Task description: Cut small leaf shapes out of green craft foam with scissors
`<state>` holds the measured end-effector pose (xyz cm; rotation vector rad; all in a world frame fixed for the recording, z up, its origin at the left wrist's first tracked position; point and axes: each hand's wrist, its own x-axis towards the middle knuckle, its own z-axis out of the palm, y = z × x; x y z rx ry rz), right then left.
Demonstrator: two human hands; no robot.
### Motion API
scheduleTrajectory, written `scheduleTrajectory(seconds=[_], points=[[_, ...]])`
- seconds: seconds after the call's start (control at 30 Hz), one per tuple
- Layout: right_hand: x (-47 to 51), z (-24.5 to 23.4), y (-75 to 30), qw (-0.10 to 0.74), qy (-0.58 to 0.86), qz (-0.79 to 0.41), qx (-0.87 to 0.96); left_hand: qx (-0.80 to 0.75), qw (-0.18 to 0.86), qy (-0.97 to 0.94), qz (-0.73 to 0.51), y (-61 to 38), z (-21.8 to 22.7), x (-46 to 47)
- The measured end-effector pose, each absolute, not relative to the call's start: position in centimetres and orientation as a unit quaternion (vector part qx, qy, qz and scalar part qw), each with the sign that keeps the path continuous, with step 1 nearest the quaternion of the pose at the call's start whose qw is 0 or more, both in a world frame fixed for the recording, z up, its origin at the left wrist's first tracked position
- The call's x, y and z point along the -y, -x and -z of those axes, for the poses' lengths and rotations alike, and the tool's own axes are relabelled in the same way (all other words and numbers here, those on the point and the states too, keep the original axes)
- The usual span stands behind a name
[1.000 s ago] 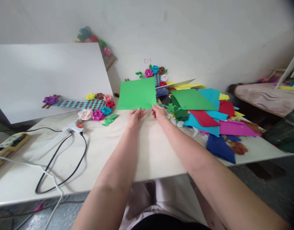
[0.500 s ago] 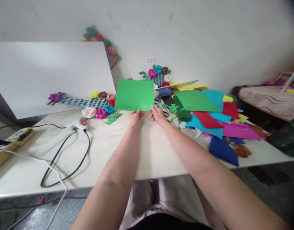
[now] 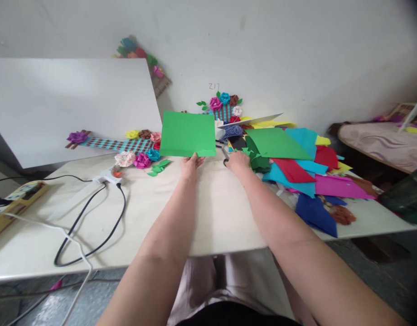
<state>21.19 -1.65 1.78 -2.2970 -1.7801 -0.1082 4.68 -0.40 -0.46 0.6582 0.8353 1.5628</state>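
A bright green sheet of paper (image 3: 188, 133) is held up by its lower edge in my left hand (image 3: 191, 164), thumb in front and fingers behind. My right hand (image 3: 238, 160) is off the sheet, low over a pair of scissors (image 3: 225, 161) on the table. One black handle loop shows beside the fingers, and the hand covers part of the scissors. Its fingers bend downward and their tips are hidden, so a grip cannot be made out. Green paper scraps (image 3: 252, 154) and a dark phone-like object (image 3: 237, 142) lie by that hand.
Coloured sheets (image 3: 297, 170) pile up on the right of the table (image 3: 215, 217). Paper flowers (image 3: 142, 160) on a woven strip and cut green leaves (image 3: 159, 167) lie left. A glue gun (image 3: 108, 175) with a looping black cable and a power strip (image 3: 18, 203) sit further left.
My right hand has let go of the green sheet's lower right corner and moved right to the scissors. My left hand still holds the sheet, in nearly the same place.
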Motion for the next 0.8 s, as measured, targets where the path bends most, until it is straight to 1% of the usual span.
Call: scheduleTrajectory(seconds=[0.17, 0.43, 0.6, 0.8], points=[[1.3, -1.5, -21.3, 0.092, 0.779, 0.025, 0.619, -0.364, 0.584, -0.287, -0.666, -4.7, 0.5, 0.5], [1.7, -1.4, -20.6, 0.093, 0.749, 0.063, 0.653, -0.360, 0.584, -0.288, -0.668, -4.7, 0.6, 0.3], [1.7, -1.5, -19.9, 0.091, 0.755, 0.050, 0.648, -0.362, 0.581, -0.286, -0.671, -4.7, 0.7, 0.2], [1.2, -1.8, -19.3, 0.075, 0.745, 0.063, 0.660, -0.358, 0.582, -0.292, -0.669, -4.6, 0.6, 0.5]])
